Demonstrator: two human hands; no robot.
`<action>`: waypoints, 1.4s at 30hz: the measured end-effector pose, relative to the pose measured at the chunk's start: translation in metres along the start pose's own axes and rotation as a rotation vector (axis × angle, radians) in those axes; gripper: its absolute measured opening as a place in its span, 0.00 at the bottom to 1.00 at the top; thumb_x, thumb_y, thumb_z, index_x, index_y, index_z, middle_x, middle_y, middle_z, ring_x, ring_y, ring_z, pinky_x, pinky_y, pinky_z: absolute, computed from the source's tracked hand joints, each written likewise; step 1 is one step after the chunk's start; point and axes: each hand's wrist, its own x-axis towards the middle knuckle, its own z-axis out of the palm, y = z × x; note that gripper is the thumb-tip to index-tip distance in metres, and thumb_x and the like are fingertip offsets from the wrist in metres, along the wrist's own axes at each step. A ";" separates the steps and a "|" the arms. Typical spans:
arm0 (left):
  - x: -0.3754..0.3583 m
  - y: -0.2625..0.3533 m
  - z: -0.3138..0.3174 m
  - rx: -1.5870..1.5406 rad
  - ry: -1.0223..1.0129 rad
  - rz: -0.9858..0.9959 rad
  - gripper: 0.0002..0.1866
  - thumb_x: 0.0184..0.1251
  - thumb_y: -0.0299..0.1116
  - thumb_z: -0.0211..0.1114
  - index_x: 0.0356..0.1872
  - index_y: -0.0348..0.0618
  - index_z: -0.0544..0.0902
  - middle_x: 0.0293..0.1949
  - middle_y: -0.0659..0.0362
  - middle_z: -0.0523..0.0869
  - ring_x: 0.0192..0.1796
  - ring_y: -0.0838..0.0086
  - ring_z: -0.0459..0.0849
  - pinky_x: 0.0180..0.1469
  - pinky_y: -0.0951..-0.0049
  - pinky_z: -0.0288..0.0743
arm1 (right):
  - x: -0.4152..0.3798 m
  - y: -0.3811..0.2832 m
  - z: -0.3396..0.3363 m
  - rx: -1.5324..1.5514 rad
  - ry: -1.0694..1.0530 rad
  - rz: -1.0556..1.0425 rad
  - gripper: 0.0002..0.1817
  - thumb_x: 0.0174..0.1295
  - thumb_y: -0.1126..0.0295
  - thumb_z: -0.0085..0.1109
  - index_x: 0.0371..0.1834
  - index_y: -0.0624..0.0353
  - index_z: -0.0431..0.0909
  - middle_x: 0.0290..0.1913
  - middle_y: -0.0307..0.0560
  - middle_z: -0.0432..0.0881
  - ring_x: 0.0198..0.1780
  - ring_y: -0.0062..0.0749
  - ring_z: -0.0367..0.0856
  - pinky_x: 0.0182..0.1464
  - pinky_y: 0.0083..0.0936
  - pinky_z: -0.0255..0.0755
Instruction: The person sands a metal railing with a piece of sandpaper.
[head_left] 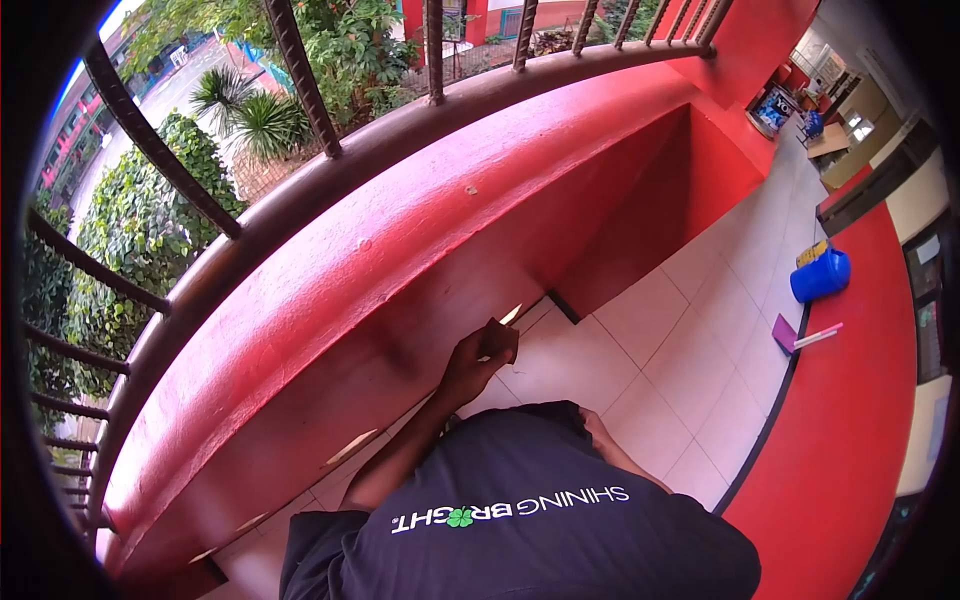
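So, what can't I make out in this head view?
All in the head view:
- Right hand: fingers hidden by the dark shirt; I can't tell what, if anything, they hold.
- Brown thing in the left hand: partly covered by the fingers, too small to identify.
- Railing bars: upper ends cut off by the top edge.
- Distant panel: lettering too small to read fully.

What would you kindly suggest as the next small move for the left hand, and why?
I would probably turn the left hand slightly to show its palm: it is curled, seen against the red wall and tiled floor, and anything it may hold is too dark to identify. The right hand is partly hidden by the black shirt.
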 end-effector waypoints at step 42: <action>-0.104 0.290 -0.092 1.530 1.264 0.809 0.20 0.73 0.34 0.71 0.59 0.38 0.78 0.57 0.47 0.85 0.55 0.60 0.89 0.49 0.66 0.85 | 0.122 -0.522 0.099 -0.039 0.544 -1.208 0.14 0.71 0.80 0.50 0.57 0.66 0.77 0.49 0.58 0.82 0.44 0.54 0.86 0.55 0.44 0.81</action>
